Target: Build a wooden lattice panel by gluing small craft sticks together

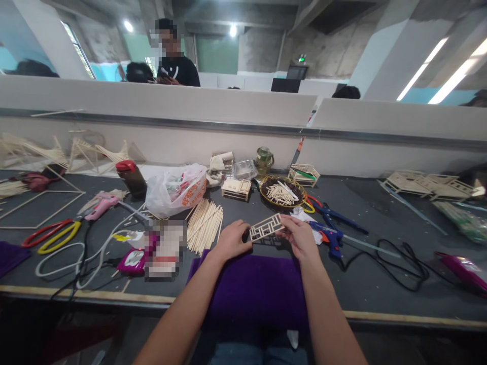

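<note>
Between my two hands is a small wooden stick lattice panel [265,227], held tilted above the purple cloth [258,284]. My left hand [234,239] grips its left end with thumb and fingers. At the right end, my right hand [297,233] pinches the panel's upper corner. A bundle of thin wooden sticks [205,225] lies to the left of my left hand. Close to my right hand rests a blue glue gun [333,239] with a clear glue stick in its back. Behind the panel stands a round basket [283,195] of short stick pieces.
Left are a pink glue gun [102,207], red and yellow scissors [61,235], a plastic bag [177,190] and a brown bottle [131,178]. Small stick models [236,189] stand at the back. Cables [403,263] loop at right. A person [177,63] stands beyond the partition [160,99].
</note>
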A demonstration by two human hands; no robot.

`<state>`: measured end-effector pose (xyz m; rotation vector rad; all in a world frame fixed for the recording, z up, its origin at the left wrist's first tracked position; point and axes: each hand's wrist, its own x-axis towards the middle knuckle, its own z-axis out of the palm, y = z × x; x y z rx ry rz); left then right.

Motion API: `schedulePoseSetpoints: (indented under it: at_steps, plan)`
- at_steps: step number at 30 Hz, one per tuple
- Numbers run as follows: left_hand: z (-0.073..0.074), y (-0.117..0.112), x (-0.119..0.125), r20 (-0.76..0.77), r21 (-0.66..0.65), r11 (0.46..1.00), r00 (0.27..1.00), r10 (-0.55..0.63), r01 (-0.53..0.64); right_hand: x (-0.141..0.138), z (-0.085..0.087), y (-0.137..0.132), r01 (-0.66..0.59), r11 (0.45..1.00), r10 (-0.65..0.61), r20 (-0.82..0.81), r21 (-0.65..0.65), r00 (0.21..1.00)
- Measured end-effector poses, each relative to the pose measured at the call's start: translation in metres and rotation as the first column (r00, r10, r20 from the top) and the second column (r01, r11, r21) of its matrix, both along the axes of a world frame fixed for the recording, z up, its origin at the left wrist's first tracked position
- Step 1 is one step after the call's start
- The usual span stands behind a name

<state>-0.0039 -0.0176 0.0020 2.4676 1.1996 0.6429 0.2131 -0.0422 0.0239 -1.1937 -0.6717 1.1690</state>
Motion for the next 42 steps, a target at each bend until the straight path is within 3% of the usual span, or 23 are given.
schedulePoseSetpoints:
  at_steps: [11,17,23,26,29,32,34,37,42]
  plan:
    - [-0.006,0.003,-0.003,0.132,-0.073,0.997,0.991,0.000,0.010,-0.016,0.016,0.003,-0.012,1.000,0.010,0.070,0.027,0.997]
    - [-0.011,0.006,-0.004,0.125,-0.064,0.997,0.991,-0.045,0.053,-0.031,0.027,-0.001,-0.052,0.998,0.048,0.097,0.042,0.994]
    - [-0.006,0.005,-0.002,0.253,-0.055,0.998,0.967,0.002,0.013,-0.050,0.032,0.000,-0.164,0.965,0.136,0.145,0.206,0.980]
    - [-0.007,0.009,0.000,0.418,-0.169,0.986,0.905,0.082,-0.011,-0.052,0.022,0.004,-0.108,0.949,0.037,0.237,0.295,0.971]
    - [-0.007,0.014,0.001,0.629,-0.354,0.933,0.754,0.191,0.059,-0.047,0.008,0.010,-0.098,0.941,-0.027,0.361,0.323,0.932]
    - [-0.004,0.016,0.000,0.778,-0.462,0.863,0.560,0.284,0.204,-0.044,-0.004,0.014,-0.214,0.921,0.044,0.457,0.326,0.888]
    - [-0.001,0.016,-0.002,0.816,-0.482,0.835,0.481,0.319,0.264,-0.045,-0.009,0.015,-0.298,0.898,0.116,0.479,0.323,0.870]
    - [0.001,0.013,-0.004,0.835,-0.483,0.821,0.441,0.328,0.304,-0.052,-0.013,0.014,-0.368,0.876,0.184,0.489,0.312,0.853]
    - [0.000,0.011,-0.004,0.846,-0.488,0.811,0.404,0.348,0.323,-0.062,-0.018,0.012,-0.398,0.849,0.192,0.498,0.348,0.845]
